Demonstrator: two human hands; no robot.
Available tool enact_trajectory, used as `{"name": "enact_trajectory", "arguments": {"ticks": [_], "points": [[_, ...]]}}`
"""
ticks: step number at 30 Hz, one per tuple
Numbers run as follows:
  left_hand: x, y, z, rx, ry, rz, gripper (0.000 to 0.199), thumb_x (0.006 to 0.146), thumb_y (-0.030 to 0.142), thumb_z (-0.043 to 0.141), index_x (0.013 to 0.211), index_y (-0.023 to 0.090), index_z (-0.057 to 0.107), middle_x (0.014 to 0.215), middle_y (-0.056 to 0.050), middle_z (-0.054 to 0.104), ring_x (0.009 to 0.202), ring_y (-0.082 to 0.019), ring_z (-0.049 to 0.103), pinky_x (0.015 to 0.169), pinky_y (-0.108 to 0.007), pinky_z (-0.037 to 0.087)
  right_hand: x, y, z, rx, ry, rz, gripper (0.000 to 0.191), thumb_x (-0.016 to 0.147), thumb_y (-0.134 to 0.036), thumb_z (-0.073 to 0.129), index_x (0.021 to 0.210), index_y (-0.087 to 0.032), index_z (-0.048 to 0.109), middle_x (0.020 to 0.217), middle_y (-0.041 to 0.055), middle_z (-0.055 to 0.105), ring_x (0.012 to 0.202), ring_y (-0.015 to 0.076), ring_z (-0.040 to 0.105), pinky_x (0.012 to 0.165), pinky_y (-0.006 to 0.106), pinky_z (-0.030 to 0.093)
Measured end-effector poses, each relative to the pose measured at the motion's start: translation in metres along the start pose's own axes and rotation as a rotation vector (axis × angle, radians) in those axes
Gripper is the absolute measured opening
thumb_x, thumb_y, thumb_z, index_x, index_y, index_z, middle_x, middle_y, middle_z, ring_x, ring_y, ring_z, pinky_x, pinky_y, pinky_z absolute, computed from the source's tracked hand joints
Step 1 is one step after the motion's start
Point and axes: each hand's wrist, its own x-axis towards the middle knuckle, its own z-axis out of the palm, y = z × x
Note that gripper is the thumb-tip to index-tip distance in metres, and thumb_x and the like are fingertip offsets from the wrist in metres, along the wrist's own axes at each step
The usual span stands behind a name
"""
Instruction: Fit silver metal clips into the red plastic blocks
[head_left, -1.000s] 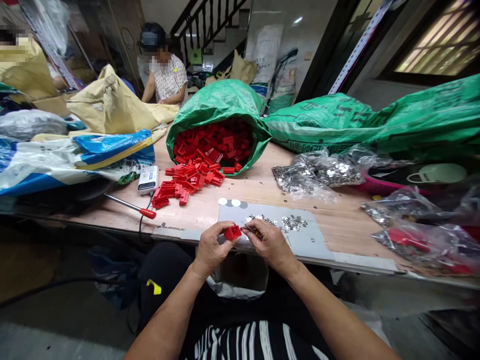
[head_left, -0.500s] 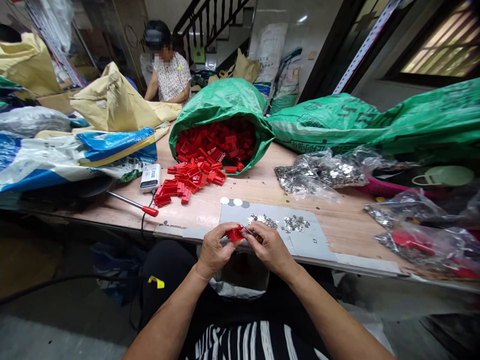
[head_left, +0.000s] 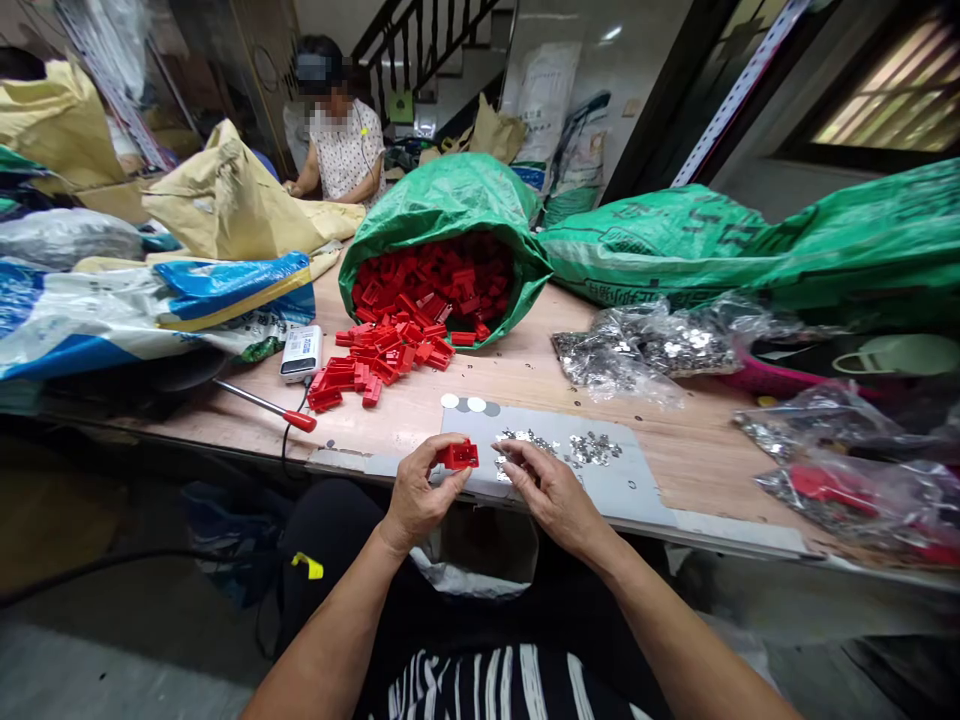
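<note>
My left hand [head_left: 424, 490] is closed on a small red plastic housing [head_left: 461, 455], gripped between thumb and fingers just above the table's front edge. Its open side, with small details inside, is turned up toward me. My right hand [head_left: 544, 490] hovers to its right, apart from the housing, fingers bent over the near edge of a grey mat [head_left: 622, 490]. Whatever its fingers hold is too small or hidden to make out. Small metal pieces [head_left: 596, 448] lie in two loose piles on the mat, one right behind my right fingertips.
A green sack [head_left: 442, 195] spills red housings [head_left: 375, 360] onto the table. Left of them are a white device [head_left: 301, 353] and a red-handled lever [head_left: 300, 421]. Clear bags of metal parts [head_left: 645, 350] lie to the right. A co-worker [head_left: 345, 150] sits across the table.
My right hand has drawn away from the red housing, toward the metal pieces. The thin tool with a brownish handle it held no longer shows. My left hand has shifted slightly left with the housing.
</note>
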Motion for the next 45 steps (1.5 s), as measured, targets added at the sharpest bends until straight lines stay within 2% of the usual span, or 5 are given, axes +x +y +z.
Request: {"name": "enact_trajectory", "arguments": {"ticks": [8,16,24,36,45], "points": [[0.004,0.002,-0.004,-0.008,-0.099,-0.095,0.04,0.079,0.019,0.063,0.119,0.02,0.057,0.113,-0.007,0.065,0.103,-0.02,0.062,0.096,-0.033,0.047,0.004,0.007,-0.02,-0.194,-0.006,0.092,0.01,0.088,-0.028,0.05,0.091,-0.022,0.057,0.073,-0.0004,0.064,0.068,0.0165,0.059,0.065,0.027,0.043],[0.005,0.001,-0.006,0.008,-0.125,-0.103,0.041,0.079,0.019,0.063,0.12,0.02,0.058,0.115,-0.009,0.065,0.106,-0.021,0.062,0.097,-0.035,0.047,-0.003,0.009,-0.008,-0.144,-0.138,-0.071,0.027,0.095,-0.024,0.038,0.113,-0.022,0.059,0.107,0.0085,0.065,0.099,0.0205,0.059,0.086,0.034,0.045],[0.008,0.001,-0.01,0.163,-0.258,-0.036,0.038,0.076,0.017,0.064,0.114,0.022,0.063,0.107,-0.006,0.069,0.102,-0.021,0.064,0.102,-0.039,0.044,-0.005,-0.005,0.01,-0.118,-0.152,-0.006,0.014,0.089,-0.022,0.049,0.101,-0.022,0.056,0.086,0.004,0.066,0.079,0.0187,0.061,0.071,0.031,0.044],[0.007,0.008,-0.006,-0.265,-0.169,-0.168,0.036,0.076,0.022,0.07,0.11,0.018,0.061,0.11,-0.01,0.067,0.101,-0.02,0.065,0.092,-0.033,0.051,-0.001,-0.002,0.005,0.213,-0.037,0.13,0.017,0.089,-0.037,0.052,0.094,-0.021,0.051,0.082,0.001,0.057,0.075,0.015,0.052,0.064,0.026,0.04],[0.001,0.006,0.001,-0.239,-0.135,-0.096,0.031,0.075,0.021,0.071,0.105,0.019,0.064,0.108,-0.009,0.069,0.113,-0.024,0.06,0.099,-0.038,0.048,0.002,0.0,0.013,0.537,-0.108,0.225,0.026,0.082,-0.042,0.061,0.083,-0.02,0.046,0.073,-0.0035,0.048,0.061,0.0093,0.043,0.053,0.021,0.035]]}}
